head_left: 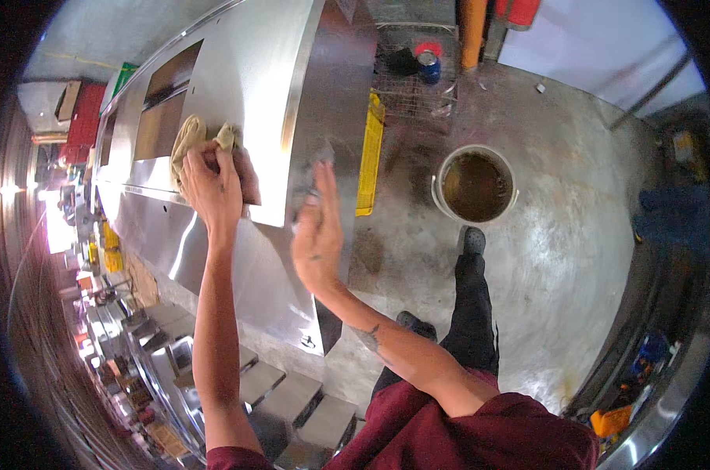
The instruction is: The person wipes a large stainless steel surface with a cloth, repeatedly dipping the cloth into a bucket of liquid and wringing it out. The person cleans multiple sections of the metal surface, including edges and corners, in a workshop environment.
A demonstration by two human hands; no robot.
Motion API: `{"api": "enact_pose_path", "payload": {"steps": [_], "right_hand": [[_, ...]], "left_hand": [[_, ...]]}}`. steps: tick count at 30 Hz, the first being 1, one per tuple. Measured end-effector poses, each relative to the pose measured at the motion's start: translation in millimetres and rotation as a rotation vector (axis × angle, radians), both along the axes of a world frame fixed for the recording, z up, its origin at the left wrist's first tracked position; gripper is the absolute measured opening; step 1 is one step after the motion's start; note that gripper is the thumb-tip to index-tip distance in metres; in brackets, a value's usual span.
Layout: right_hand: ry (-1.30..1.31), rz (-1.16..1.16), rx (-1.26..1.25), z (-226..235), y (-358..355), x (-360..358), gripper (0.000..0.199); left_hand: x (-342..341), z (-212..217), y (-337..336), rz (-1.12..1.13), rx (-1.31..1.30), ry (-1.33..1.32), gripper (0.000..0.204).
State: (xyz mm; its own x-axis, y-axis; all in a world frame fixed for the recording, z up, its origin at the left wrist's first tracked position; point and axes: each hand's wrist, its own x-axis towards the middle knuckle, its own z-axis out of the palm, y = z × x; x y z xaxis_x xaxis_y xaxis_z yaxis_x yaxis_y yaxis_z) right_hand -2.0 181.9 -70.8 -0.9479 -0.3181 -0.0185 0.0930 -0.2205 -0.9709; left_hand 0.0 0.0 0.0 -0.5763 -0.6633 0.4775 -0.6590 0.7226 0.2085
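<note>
wiping step in hand: left hand point(212, 188) presses a bunched tan cloth point(189, 139) flat on the stainless steel panel point(253, 70); right hand point(317, 235), fingers extended, steadies the panel's edge with a small grey pad point(321, 151). next likely calls for even strokes. bucket of brown liquid point(477, 186) stands on the concrete floor point(558, 235).
</note>
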Motion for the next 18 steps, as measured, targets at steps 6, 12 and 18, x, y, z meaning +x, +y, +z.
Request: {"api": "enact_pose_path", "payload": {"steps": [6,12,18], "right_hand": [[-0.307,-0.164,0.050,-70.3,-22.0,-31.7,0.054],[0.092,-0.178,-0.086,-16.4,-34.2,-29.9,0.055],[-0.185,0.049,0.097,-54.0,82.6,174.0,0.058]], "left_hand": [[-3.5,-4.9,-2.5,0.034,-0.071,-0.022,0.033],[-3.4,-13.7,-27.3,-0.015,-0.054,-0.028,0.033],[-3.2,-6.5,-20.1,-0.014,-0.087,-0.034,0.032]]}}
